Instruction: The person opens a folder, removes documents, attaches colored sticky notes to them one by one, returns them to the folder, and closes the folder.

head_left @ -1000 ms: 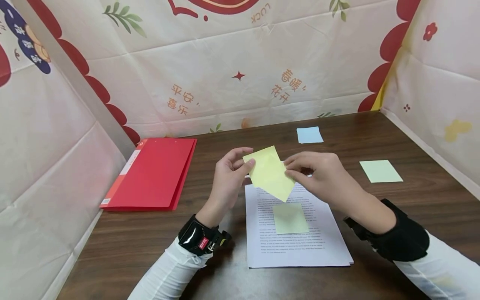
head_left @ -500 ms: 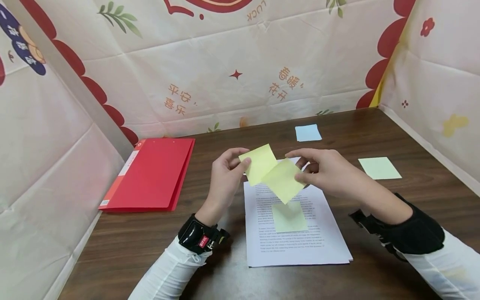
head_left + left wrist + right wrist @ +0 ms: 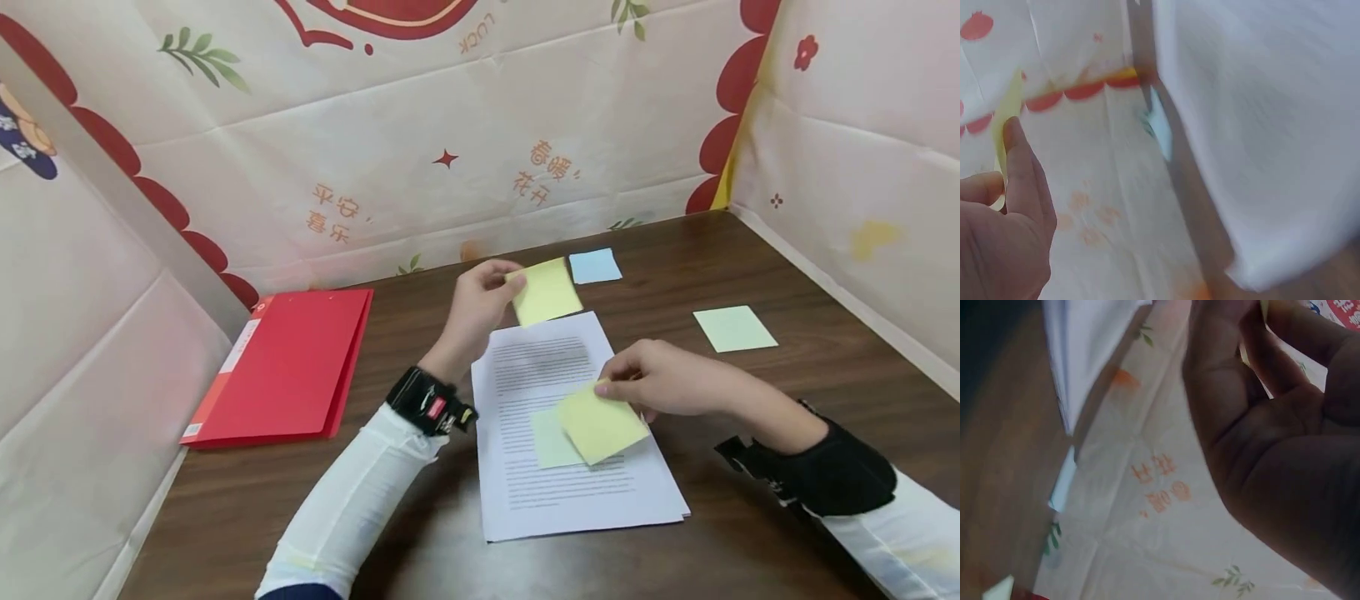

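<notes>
The left hand [image 3: 478, 302] is raised above the far edge of the paper and pinches a small square yellow sticky note pad [image 3: 546, 291] between the thumb and the fingers, at the pad's left edge. In the left wrist view the thumb [image 3: 1021, 164] presses flat on the thin yellow edge of this pad. The right hand [image 3: 658, 382] is lower and nearer to the person. Its fingertips pinch one single yellow sticky sheet [image 3: 600, 426] at the upper corner, and the sheet hangs tilted just above the paper. The two hands are well apart, each with its own yellow piece.

Under the right hand lies a stack of white printed paper sheets [image 3: 562, 492]. A pale green sticky note [image 3: 547, 441] is on this stack, partly covered by the yellow sheet. Just beyond the left hand's pad, a light blue square sticky note [image 3: 595, 266] lies flat on the dark brown wooden table [image 3: 420, 558]. To the right of the right hand, well apart, lies a pale green square sticky note pad [image 3: 733, 328]. Far to the left of the left hand there is a red plastic folder [image 3: 285, 363], closed and flat. Around the table stands a cream cloth backdrop [image 3: 420, 125] with red patterns and orange characters.
</notes>
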Available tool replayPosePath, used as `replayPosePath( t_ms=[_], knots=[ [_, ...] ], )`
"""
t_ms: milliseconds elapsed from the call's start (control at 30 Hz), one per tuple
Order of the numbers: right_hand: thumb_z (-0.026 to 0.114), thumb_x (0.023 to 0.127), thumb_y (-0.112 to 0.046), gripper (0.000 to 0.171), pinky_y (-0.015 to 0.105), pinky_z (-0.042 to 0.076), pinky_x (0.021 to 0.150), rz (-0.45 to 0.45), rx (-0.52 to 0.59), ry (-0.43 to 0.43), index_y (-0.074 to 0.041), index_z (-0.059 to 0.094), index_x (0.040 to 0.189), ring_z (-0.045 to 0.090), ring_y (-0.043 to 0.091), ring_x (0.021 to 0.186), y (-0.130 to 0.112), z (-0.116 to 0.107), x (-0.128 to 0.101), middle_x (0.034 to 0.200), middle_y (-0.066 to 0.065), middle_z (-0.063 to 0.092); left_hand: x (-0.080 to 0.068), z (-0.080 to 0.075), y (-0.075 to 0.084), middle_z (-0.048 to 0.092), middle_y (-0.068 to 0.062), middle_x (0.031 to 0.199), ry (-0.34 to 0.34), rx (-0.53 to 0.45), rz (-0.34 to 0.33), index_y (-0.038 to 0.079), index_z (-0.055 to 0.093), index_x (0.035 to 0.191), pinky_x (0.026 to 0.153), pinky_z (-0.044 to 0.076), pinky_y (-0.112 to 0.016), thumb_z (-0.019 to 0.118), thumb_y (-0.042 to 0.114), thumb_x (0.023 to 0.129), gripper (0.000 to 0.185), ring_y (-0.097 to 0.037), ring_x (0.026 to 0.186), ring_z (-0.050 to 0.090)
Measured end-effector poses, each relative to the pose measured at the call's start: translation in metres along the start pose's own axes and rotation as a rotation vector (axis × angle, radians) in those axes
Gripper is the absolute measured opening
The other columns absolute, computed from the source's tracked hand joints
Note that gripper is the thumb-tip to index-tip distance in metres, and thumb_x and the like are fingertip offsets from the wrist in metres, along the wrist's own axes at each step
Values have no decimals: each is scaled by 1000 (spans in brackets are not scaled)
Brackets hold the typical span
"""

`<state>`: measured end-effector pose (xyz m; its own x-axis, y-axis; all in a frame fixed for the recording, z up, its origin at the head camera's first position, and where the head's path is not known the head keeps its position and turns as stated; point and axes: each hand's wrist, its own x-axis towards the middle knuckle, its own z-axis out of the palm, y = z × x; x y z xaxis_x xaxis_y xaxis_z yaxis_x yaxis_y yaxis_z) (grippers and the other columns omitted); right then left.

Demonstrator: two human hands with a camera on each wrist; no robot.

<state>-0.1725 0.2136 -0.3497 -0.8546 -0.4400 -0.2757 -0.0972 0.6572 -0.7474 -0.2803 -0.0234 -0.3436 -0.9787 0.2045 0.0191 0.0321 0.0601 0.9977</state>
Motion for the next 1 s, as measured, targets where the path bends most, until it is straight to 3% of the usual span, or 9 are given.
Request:
replayPosePath(
  t_ms=[100, 167, 333, 467, 567, 767, 900, 1000],
  knots=[
    [69, 104, -20, 16, 26, 47, 51, -54, -54, -21, -12, 78, 94, 55, 13, 57, -3, 15, 1, 64, -2, 60, 9, 42, 15, 71, -7, 97, -130, 25, 3, 1, 73, 119, 73, 67, -38, 71, 10, 102, 19, -15, 71, 70],
    [70, 103, -19, 14, 25, 45, 49, -92, -80, -41, -14, 77, 91, 54, 10, 53, -9, 25, 0, 61, -4, 58, 13, 75, 22, 73, -8, 93, -231, 110, -3, 1, 74, 117, 73, 67, -40, 73, 9, 101, 18, -16, 66, 71],
    [73, 101, -20, 12, 24, 46, 49, -144, -75, -176, -18, 73, 90, 54, 7, 51, -26, 47, -9, 60, -6, 57, 10, 156, 26, 75, -2, 84, -454, 505, 3, 10, 77, 103, 63, 63, -25, 79, 15, 96, 9, -16, 68, 75],
    [73, 101, -18, 17, 24, 44, 49, -94, -78, -257, -20, 68, 85, 52, 8, 47, -30, 53, -19, 58, -5, 56, 5, 203, 20, 73, 3, 79, -602, 696, -57, 14, 74, 98, 64, 62, -21, 82, 17, 94, 9, -14, 70, 77],
    [74, 100, -17, 18, 23, 45, 49, -81, -96, -271, -20, 66, 84, 52, 7, 45, -30, 55, -25, 59, -5, 57, 6, 225, 14, 72, 2, 76, -662, 736, -111, 13, 72, 96, 64, 63, -21, 82, 14, 94, 10, -13, 68, 77],
    [75, 99, -15, 18, 23, 48, 49, -91, -105, -273, -19, 67, 84, 54, 5, 44, -27, 58, -29, 60, -6, 57, 15, 248, 0, 78, -1, 78, -667, 812, -143, 12, 75, 100, 63, 62, -20, 81, 13, 95, 8, -12, 71, 79],
    [78, 97, -14, 16, 23, 48, 48, -61, -108, -285, -19, 69, 85, 55, 6, 46, -23, 59, -30, 65, -6, 57, 20, 257, -5, 80, 2, 82, -710, 967, -85, 16, 77, 103, 64, 61, -18, 79, 22, 97, 8, -8, 72, 79],
    [79, 96, -14, 16, 24, 49, 49, -27, -102, -283, -19, 69, 85, 56, 7, 45, -19, 58, -32, 66, -4, 58, 19, 263, 1, 77, 8, 84, -705, 1101, -12, 20, 76, 100, 62, 60, -17, 78, 30, 98, 10, -5, 69, 77]
  ],
)
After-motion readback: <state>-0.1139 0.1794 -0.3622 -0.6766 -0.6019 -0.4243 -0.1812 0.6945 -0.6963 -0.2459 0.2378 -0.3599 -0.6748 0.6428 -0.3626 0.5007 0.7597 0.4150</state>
